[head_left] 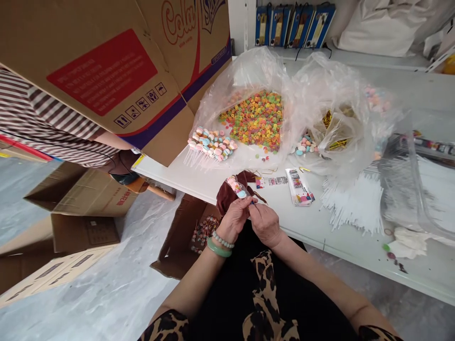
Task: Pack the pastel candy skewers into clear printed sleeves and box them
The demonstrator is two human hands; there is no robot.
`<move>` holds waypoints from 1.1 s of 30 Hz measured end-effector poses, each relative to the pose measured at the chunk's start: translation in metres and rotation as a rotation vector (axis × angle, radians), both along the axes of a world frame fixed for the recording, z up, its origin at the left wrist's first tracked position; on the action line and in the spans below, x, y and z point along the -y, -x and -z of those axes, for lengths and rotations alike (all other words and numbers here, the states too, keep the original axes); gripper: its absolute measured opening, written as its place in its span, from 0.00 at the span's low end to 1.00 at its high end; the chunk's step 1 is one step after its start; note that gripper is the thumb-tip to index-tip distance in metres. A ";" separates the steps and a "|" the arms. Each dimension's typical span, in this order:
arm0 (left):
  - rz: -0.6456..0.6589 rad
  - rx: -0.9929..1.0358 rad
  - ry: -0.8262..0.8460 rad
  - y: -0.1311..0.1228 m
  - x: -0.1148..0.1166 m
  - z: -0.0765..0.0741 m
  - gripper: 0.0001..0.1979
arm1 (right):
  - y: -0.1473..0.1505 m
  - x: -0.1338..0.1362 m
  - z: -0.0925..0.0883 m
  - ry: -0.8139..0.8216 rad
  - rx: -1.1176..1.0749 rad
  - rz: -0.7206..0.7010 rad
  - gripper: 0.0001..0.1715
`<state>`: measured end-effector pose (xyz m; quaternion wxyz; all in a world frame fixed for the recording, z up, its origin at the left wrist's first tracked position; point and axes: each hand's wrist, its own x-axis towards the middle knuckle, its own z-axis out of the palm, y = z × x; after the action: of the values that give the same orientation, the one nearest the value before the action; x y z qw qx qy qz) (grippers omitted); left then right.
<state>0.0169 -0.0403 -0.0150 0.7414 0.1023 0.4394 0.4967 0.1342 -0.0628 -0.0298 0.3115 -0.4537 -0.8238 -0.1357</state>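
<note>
Wrapped in clear film, a candy skewer (235,184) with pink, white and blue pieces sticks up from between my two hands. My left hand (233,221), with a green bangle and a beaded bracelet at the wrist, is closed around its lower end. Close beside it, my right hand (265,225) pinches at the bottom of the same skewer; the exact grip is partly hidden by the fingers. Behind the skewer lies a dark brown cloth (224,201) at the table edge. A single printed label (277,181) and a stack of printed labels (299,187) lie to the right.
Candy skewers (212,144) lie beside a plastic bag of ring candies (258,121) on the white table (341,246). White sticks (353,201) are heaped at right. Below the table edge, an open carton (177,237) holds wrapped candies. A large cardboard box (142,61) and another person's striped sleeve (64,113) are at left.
</note>
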 end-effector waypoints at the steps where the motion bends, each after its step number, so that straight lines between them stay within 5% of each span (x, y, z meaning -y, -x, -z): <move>1: 0.009 0.026 0.000 -0.001 0.001 0.001 0.13 | 0.000 0.000 0.000 0.006 -0.004 0.001 0.06; 5: 0.078 0.110 -0.014 0.003 0.002 0.000 0.12 | -0.002 -0.002 0.003 0.020 -0.021 0.004 0.08; 14: -0.111 0.108 0.099 0.003 -0.003 0.003 0.12 | 0.006 0.002 0.012 0.139 -0.052 -0.100 0.12; 20: 0.023 0.141 -0.069 0.008 -0.002 0.002 0.16 | 0.000 -0.003 0.000 0.817 -0.775 -0.025 0.05; 25: 0.089 0.210 -0.099 0.014 0.001 -0.003 0.19 | -0.002 -0.014 -0.010 1.347 -1.270 -0.111 0.15; 29: 0.098 0.243 -0.107 0.013 0.002 -0.005 0.20 | -0.001 -0.016 -0.007 1.277 -1.237 -0.080 0.17; 33: -0.004 0.220 0.062 0.008 -0.002 0.001 0.12 | 0.001 -0.006 0.000 0.874 -0.724 -0.044 0.14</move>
<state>0.0092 -0.0387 -0.0160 0.7870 0.0232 0.3706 0.4926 0.1328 -0.0564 -0.0294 0.3599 -0.5407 -0.6535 0.3886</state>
